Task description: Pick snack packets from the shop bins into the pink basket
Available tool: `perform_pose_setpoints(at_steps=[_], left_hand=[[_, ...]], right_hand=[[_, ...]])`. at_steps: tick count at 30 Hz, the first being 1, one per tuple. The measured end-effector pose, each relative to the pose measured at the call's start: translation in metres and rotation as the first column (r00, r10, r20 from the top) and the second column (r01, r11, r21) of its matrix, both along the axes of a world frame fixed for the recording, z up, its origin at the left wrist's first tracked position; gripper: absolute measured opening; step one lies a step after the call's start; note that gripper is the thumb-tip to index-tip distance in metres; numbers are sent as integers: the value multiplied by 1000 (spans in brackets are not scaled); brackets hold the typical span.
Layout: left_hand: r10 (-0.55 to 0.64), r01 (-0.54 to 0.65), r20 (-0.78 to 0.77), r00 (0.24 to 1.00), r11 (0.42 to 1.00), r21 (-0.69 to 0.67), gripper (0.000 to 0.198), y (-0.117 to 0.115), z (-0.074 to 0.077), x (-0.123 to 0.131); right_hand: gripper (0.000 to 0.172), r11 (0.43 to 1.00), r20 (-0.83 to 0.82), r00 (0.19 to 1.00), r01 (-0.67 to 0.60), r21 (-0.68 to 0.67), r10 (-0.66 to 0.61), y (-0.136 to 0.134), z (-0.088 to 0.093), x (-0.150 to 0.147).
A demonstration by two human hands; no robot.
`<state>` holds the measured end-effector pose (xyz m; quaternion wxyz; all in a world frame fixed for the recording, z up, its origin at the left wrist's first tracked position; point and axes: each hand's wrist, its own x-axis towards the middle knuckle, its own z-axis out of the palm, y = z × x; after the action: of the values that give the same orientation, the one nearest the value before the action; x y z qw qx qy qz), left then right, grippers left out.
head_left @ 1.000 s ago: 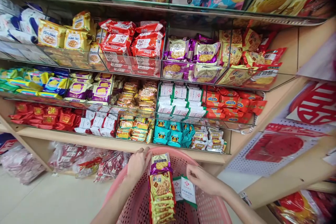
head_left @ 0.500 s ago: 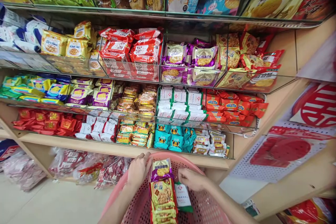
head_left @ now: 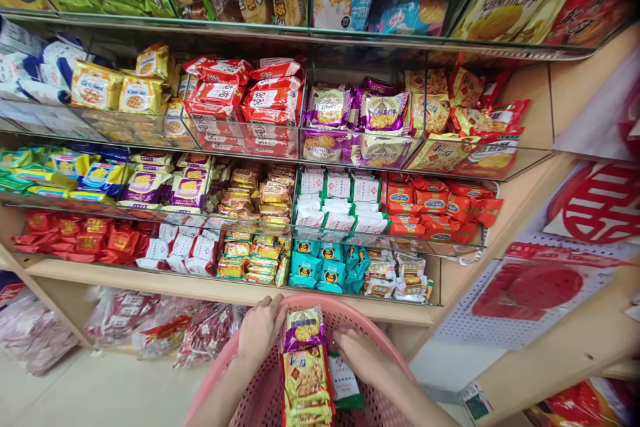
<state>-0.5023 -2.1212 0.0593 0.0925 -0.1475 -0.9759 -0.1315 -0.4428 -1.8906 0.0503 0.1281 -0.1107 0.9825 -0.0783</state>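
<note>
My left hand (head_left: 261, 328) is closed over the far left rim of a pink perforated plastic basket (head_left: 215, 373). Inside the basket lies a purple cookie packet (head_left: 303, 329). Nearer to me, a row of red-and-yellow cookie packets (head_left: 307, 373) is stacked on edge. A white-and-green packet (head_left: 344, 377) sits to their right. My right hand (head_left: 357, 352) is low over the basket's right part, its fingers curled by the upper end of the white-and-green packet. The fingertips are partly hidden and slightly blurred, so what they hold cannot be made out.
Glass-fronted shelves ahead carry red packets (head_left: 270, 97), purple packets (head_left: 384, 111), white-and-green packets (head_left: 339, 197), orange packets (head_left: 433, 203) and teal packets (head_left: 317, 267). Plastic bags (head_left: 205, 333) lie under the wooden ledge (head_left: 150, 280). Red decorations (head_left: 545, 283) hang at right.
My right hand has dipped lower into the basket and a little to the left. My left hand keeps its hold on the rim. The whole view has shifted slightly.
</note>
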Motion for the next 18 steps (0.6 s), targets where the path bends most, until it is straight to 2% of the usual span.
perform_pose_setpoints(at_steps=[2, 7, 13, 16, 18], left_hand=[[-8, 8, 2, 1000, 1000, 9, 38, 0, 0, 0], [-4, 4, 14, 1000, 1000, 21, 41, 0, 2, 1], [-4, 3, 48, 999, 1000, 11, 41, -1, 4, 1], [-2, 2, 35, 999, 1000, -7, 40, -1, 3, -1], [6, -5, 16, 1000, 1000, -23, 40, -1, 2, -2]], right_hand=[[38, 998, -14, 1000, -19, 53, 20, -4, 1, 1], [45, 997, -34, 999, -9, 81, 12, -11, 11, 10], [40, 999, -115, 993, 43, 7, -42, -10, 27, 43], [31, 997, 38, 999, -1, -83, 4, -6, 19, 64], [22, 985, 209, 972, -78, -155, 110, -3, 2, 74]])
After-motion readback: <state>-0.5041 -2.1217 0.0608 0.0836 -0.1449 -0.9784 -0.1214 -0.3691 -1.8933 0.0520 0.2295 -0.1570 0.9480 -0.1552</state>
